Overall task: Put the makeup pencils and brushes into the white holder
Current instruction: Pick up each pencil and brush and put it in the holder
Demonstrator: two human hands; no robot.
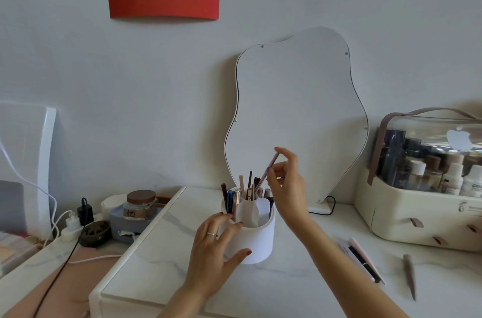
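Pencil point(266, 174) slants up-right, pinched by right hand point(287, 187) above white holder point(257, 239).

Home vanity: mirror point(297, 119), cosmetics case point(422, 213).
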